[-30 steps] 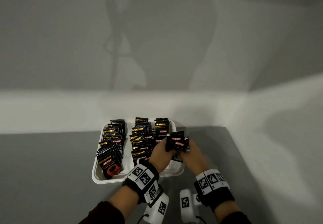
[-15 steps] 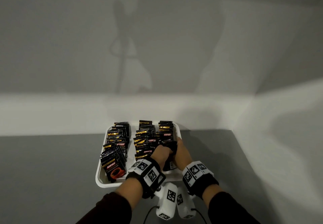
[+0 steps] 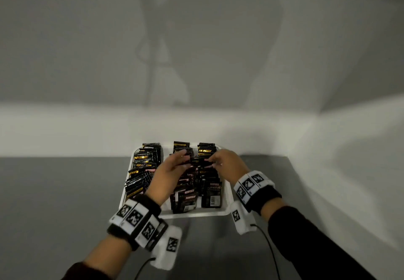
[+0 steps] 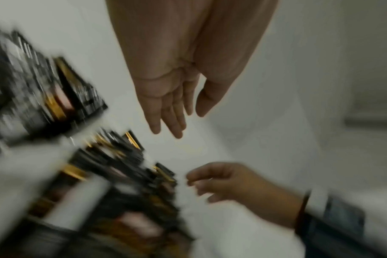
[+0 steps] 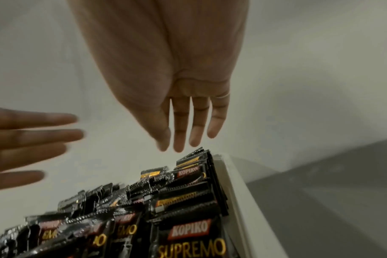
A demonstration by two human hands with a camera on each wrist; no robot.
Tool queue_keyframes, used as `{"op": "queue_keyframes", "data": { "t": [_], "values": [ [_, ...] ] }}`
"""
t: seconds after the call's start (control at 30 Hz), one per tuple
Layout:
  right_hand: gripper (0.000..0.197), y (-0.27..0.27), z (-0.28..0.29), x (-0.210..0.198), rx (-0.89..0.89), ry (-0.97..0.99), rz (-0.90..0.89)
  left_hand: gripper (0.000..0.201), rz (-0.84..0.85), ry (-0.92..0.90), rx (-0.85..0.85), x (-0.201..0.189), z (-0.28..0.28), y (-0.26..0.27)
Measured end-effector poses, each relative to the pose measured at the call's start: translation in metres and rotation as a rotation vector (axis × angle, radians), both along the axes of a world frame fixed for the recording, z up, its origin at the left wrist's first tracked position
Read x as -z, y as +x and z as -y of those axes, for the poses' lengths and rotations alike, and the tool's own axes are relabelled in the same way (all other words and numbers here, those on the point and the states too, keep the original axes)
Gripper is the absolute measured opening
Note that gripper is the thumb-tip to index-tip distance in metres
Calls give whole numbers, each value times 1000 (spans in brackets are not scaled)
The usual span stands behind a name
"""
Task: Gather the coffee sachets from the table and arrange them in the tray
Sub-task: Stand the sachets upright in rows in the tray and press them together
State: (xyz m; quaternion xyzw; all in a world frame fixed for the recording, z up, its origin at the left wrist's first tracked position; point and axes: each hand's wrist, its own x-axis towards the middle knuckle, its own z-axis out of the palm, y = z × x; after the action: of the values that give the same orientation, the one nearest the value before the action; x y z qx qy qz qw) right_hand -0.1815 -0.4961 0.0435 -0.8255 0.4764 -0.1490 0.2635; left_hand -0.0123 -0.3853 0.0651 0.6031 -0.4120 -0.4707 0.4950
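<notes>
Both hands hover over coffee sachets (image 3: 185,194) packed in the white tray (image 3: 197,215): left hand (image 3: 169,170) and right hand (image 3: 227,164) hold nothing, fingers extended; bare grey table (image 3: 54,192) lies at 9 o'clock.

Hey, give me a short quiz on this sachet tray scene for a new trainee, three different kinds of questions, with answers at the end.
1. How many rows of sachets stand in the tray? A two, B three, C five.
2. True or false: the right hand is pinching a sachet.
3. Which hand wears a ring?
Key: 1 B; 2 false, its fingers are straight and hold nothing; 3 the right.
</notes>
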Motion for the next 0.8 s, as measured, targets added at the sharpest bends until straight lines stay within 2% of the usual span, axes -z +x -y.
{"op": "queue_keyframes", "data": {
  "t": [0.1,0.17,0.23,0.37,0.43,0.5,0.67,0.8],
  "values": [
    [18,16,7,-5,-163,64,-154,42,502,-52,36,27,-30,22],
    [19,29,10,-7,-204,73,-246,45,669,-16,111,46,-44,26],
    [20,41,14,-6,-192,63,-310,50,700,1,121,63,-51,25],
    [14,60,20,-1,-147,24,-447,57,732,-109,12,80,-50,10],
    [10,65,20,2,-135,-1,-491,59,723,-107,-25,85,-47,2],
    [9,68,19,4,-122,-14,-506,57,711,-97,-37,91,-45,-2],
    [19,63,21,-1,-110,-2,-509,40,648,-102,-64,100,-40,0],
    [24,50,33,-14,-83,-78,-510,43,570,-129,-118,100,-39,2]
  ]
}}
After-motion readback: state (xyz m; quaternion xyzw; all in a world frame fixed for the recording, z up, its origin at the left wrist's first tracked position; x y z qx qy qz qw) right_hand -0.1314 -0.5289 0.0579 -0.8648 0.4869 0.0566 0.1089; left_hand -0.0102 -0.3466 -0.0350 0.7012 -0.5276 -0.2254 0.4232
